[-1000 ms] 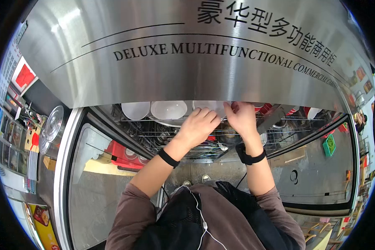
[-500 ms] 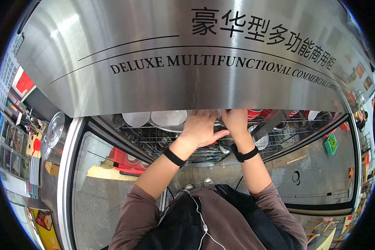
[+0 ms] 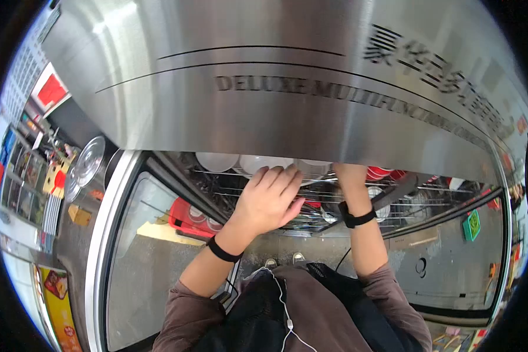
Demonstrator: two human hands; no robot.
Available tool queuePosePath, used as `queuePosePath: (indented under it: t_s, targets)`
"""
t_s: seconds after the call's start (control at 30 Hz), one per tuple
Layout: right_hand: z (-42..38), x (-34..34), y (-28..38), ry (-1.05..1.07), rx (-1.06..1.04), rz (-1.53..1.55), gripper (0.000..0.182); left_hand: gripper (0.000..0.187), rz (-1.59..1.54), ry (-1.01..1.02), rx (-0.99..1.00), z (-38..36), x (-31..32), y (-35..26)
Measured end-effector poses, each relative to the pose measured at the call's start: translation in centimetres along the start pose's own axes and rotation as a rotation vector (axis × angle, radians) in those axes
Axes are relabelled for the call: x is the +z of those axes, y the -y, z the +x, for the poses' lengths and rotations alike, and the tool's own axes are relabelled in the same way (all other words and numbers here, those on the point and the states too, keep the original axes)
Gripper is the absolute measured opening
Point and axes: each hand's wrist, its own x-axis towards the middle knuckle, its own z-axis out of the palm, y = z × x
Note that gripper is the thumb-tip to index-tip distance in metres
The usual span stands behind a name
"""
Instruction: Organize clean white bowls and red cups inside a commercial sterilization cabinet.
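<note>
Three white bowls [image 3: 251, 162] sit in a row on a wire rack [image 3: 220, 172], their far sides hidden by a steel panel [image 3: 229, 120] printed with black lettering, partly blurred, where "DELUXE" can be read. The person's left hand [image 3: 268, 196] is back up in front of the middle bowl, fingers slightly spread and thumb apart; whether its fingertips touch the bowl cannot be told. The right hand [image 3: 351, 173] reaches under the panel's edge, beside the right-hand bowl; its fingers are hidden, so its grip cannot be told. Each wrist wears a black band [image 3: 359, 217]. Just right of that hand are red items [image 3: 380, 172], mostly covered by the panel. Framed glass doors stand open on both sides; through the left door [image 3: 138, 270] shows a red tray [image 3: 180, 212], and by the right door [image 3: 446, 273] is a green basket [image 3: 471, 225]. A white cord [image 3: 290, 324] hangs down the person's front, above two shoes [image 3: 299, 257].
</note>
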Motion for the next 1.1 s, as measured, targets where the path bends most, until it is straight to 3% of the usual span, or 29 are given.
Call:
queuePosePath:
  t_s: [0.2, 0.33, 0.53, 0.67, 0.73, 0.83, 0.97, 1.1]
  targets:
    - [0.8, -3.2, 2.5, 0.038, 0.116, 0.213, 0.028, 0.041, 0.097, -0.136, -0.405, -5.6, -1.5, 4.0]
    - [0.8, -3.1, 2.6, 0.008, 0.198, 0.301, 0.027, 0.030, 0.115, -0.083, -0.656, -6.1, -0.7, 6.4]
    - [0.5, -2.3, 1.9, 0.004, 0.150, 0.267, 0.026, 0.029, 0.143, -0.058, -0.559, -4.8, 1.0, 10.1]
    - [0.0, -2.3, 1.8, 0.041, 0.184, 0.230, 0.026, 0.024, 0.142, 0.137, -0.684, -3.5, 1.1, 9.7]
    - [-0.2, -1.8, 1.5, -0.045, 0.135, 0.263, 0.026, 0.020, 0.158, 0.168, -0.699, -3.6, 1.7, 9.5]
    - [-0.3, -1.6, 1.2, -0.039, 0.126, 0.251, 0.028, 0.019, 0.182, 0.076, -0.654, -4.2, 2.8, 9.5]
    - [0.4, -3.5, 3.1, -0.065, 0.201, 0.306, 0.031, 0.027, 0.164, 0.072, -0.644, -4.5, 2.6, 9.4]
    - [0.2, -2.5, 2.2, -0.079, 0.148, 0.207, 0.033, 0.035, 0.126, 0.075, -0.628, -4.6, 2.4, 9.4]
